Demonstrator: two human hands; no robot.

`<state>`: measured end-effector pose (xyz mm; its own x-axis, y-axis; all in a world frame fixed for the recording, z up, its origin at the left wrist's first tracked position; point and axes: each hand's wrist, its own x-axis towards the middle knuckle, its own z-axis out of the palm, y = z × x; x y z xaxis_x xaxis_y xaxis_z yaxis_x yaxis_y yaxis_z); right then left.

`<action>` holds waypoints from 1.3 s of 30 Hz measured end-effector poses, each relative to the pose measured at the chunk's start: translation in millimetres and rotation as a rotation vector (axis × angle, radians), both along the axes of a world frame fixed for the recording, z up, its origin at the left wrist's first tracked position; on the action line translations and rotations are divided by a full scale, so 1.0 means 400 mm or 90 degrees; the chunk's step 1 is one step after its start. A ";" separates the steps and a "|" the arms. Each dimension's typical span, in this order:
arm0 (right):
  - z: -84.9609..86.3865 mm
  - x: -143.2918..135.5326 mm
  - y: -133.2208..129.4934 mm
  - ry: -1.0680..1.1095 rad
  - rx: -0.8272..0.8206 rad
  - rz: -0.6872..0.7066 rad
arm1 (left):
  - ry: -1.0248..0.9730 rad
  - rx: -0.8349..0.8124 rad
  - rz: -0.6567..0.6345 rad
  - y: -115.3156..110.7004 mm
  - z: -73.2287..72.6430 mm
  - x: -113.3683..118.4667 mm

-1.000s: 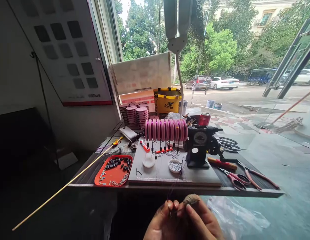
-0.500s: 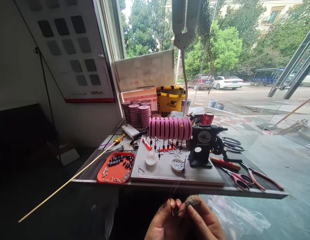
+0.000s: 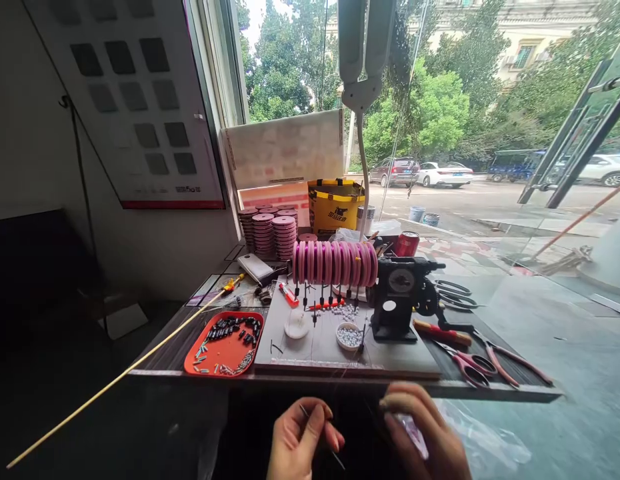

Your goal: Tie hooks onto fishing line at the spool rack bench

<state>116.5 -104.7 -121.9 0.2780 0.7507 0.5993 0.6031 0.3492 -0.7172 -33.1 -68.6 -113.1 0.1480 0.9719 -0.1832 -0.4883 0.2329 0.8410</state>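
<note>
My left hand [image 3: 303, 440] is closed in a pinch around a thin dark rod [image 3: 337, 460], which slants down to the right and sticks out on both sides of the fingers. My right hand [image 3: 430, 433] hovers apart to the right, fingers curled towards the thumb and slightly blurred; anything between the tips is too small to make out. Above the hands, a winding machine [image 3: 397, 307] stands on a pale board [image 3: 300, 363], with a row of pink spools [image 3: 335, 263] on its shaft. Dark weights hang from fine threads below the spools. A small dish of beads [image 3: 349, 335] sits beneath them.
At left, a red tray [image 3: 225, 353] holds dark and small metal parts, with a long thin stick [image 3: 120, 377] reaching past the table edge. Scissors [image 3: 473, 367], pliers [image 3: 510, 360] and a crank lie right. Behind stand stacked pink spools [image 3: 285, 237], a yellow bag [image 3: 335, 210] and a red can [image 3: 407, 245].
My hands were close together and have separated, the left moving left with the thin rod, the right moving slightly right. The view has shifted a little.
</note>
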 end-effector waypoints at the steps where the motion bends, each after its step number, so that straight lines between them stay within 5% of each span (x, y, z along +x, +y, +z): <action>1: 0.014 0.020 0.018 -0.017 -0.034 0.011 | 0.038 0.038 0.016 0.004 0.003 -0.001; 9: 0.056 -0.004 0.085 0.010 -0.251 0.218 | 0.109 0.117 0.051 0.014 -0.008 -0.009; 15: 0.044 -0.003 0.049 -0.049 -0.229 0.288 | 0.175 0.148 -0.012 0.034 -0.014 -0.034; 19: 0.039 0.015 0.033 -0.096 -0.198 0.300 | 0.263 0.207 0.056 0.030 -0.021 -0.032; 25: 0.015 0.038 0.034 -0.170 -0.190 0.206 | 0.356 0.270 0.082 0.026 -0.023 -0.035; 33: -0.023 0.064 0.038 -0.393 0.001 0.058 | 0.317 0.225 -0.019 0.034 -0.024 -0.040; 39: 0.012 0.061 0.057 -0.280 -0.007 -0.047 | 0.329 0.232 0.020 0.027 -0.018 -0.033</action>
